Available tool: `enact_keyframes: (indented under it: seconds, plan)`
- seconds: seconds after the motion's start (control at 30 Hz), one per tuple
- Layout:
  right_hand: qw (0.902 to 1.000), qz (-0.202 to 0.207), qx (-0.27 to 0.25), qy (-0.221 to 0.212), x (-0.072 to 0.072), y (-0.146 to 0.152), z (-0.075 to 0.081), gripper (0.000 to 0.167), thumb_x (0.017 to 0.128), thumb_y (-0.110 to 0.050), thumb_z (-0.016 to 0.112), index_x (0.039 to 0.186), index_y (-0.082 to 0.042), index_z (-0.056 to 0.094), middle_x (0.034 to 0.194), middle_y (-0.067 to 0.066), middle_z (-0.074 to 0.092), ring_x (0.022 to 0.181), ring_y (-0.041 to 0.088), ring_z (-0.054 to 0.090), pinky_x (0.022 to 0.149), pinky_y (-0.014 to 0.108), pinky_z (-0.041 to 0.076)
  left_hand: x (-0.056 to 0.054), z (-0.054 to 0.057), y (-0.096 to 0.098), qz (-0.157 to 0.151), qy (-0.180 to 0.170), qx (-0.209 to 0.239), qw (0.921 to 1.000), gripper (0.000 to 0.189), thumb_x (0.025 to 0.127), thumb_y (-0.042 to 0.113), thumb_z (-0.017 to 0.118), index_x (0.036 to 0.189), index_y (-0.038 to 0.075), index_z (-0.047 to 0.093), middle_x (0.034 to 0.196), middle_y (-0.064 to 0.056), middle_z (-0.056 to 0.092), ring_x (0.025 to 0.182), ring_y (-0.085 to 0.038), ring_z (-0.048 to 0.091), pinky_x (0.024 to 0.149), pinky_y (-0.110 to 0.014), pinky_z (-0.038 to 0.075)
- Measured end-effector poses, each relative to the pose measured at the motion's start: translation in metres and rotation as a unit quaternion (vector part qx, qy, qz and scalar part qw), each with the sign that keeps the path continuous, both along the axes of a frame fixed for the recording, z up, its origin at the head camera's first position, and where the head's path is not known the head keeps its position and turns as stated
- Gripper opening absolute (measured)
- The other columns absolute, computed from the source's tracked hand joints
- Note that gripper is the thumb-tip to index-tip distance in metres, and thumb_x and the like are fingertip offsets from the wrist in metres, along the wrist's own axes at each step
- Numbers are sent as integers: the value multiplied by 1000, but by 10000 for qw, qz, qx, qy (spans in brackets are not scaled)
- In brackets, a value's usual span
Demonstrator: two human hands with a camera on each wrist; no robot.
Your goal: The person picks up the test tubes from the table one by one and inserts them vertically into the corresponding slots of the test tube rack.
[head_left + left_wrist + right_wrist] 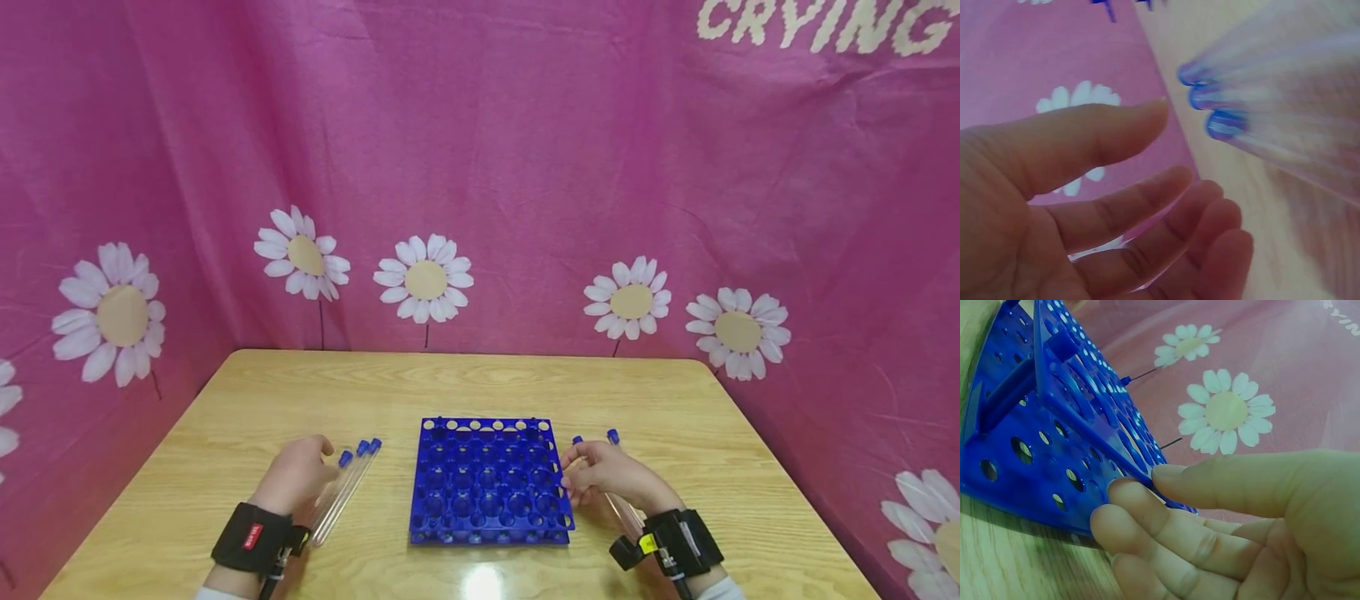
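Observation:
A blue test tube rack (491,525) with rows of round holes stands on the table. My right hand (618,477) is at its right side, pinching the edge of the upper plate between thumb (1210,484) and index finger. To the left of the rack lie three clear test tubes (343,504) with blue caps, side by side. My left hand (294,473) is beside them, its fingers loosely bent and apart from the caps (1225,125), with nothing in its grasp. Two more blue-capped tubes (613,437) lie to the right, partly hidden under my right hand.
The light wooden table (480,383) has rounded far corners. A pink cloth (510,167) with white daisies hangs close behind it and along both sides. Each wrist wears a black strap (251,537) with a small camera and cable.

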State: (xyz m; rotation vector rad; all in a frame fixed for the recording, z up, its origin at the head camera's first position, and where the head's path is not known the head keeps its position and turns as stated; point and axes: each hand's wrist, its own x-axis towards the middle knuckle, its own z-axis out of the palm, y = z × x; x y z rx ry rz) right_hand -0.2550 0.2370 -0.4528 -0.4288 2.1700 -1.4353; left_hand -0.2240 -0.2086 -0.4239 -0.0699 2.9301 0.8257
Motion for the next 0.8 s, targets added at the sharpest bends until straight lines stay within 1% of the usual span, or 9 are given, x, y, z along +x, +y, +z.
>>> enact_keyframes:
  seconds: [0.13, 0.23, 0.4, 0.5, 0.63, 0.8]
  plan:
    - [10000, -25, 1, -1, 0, -2, -2, 31, 87, -6, 63, 112, 10, 52, 76, 4, 69, 67, 17, 68, 62, 32, 58, -2, -8, -3, 15, -65, -83, 9999, 33, 81, 3, 66, 110, -13, 59, 96, -21, 65, 70, -24, 52, 56, -29, 40]
    - [10000, -36, 29, 10, 0, -2, -2, 32, 87, -7, 63, 111, 9, 52, 75, 4, 69, 67, 16, 68, 62, 32, 58, -3, -11, -4, 25, -91, -135, 9999, 30, 80, 0, 63, 107, -13, 60, 96, -23, 65, 71, -25, 53, 56, -30, 41]
    - [10000, -16, 45, 0, -1, -1, -2, 33, 88, -9, 64, 112, 10, 52, 75, 4, 69, 67, 17, 69, 62, 32, 58, -5, -16, -3, -6, -74, -352, 9994, 20, 78, -2, 62, 97, -9, 62, 88, -17, 64, 71, -24, 54, 57, -30, 43]
    - [10000, -10, 15, -45, -1, -1, -2, 33, 88, -8, 64, 112, 10, 51, 76, 4, 69, 67, 17, 69, 62, 31, 57, -5, -19, -3, -18, -96, -367, 9993, 14, 78, -4, 61, 91, -6, 62, 82, -13, 60, 69, -23, 53, 55, -29, 42]
    - [10000, -7, 1, -92, -1, -1, -2, 32, 87, -8, 63, 112, 9, 51, 76, 4, 69, 67, 17, 69, 63, 31, 58, -5, -22, -3, -13, -154, -297, 9994, 9, 77, -5, 60, 86, -3, 60, 77, -10, 57, 66, -22, 51, 52, -27, 39]
    - [10000, -17, 5, -83, -1, -2, -1, 32, 87, -8, 64, 111, 9, 52, 75, 4, 69, 67, 17, 69, 62, 31, 58, -5, -25, -4, -58, -108, -308, 9994, 5, 77, -4, 60, 79, 0, 57, 72, -8, 52, 61, -19, 48, 50, -26, 35]
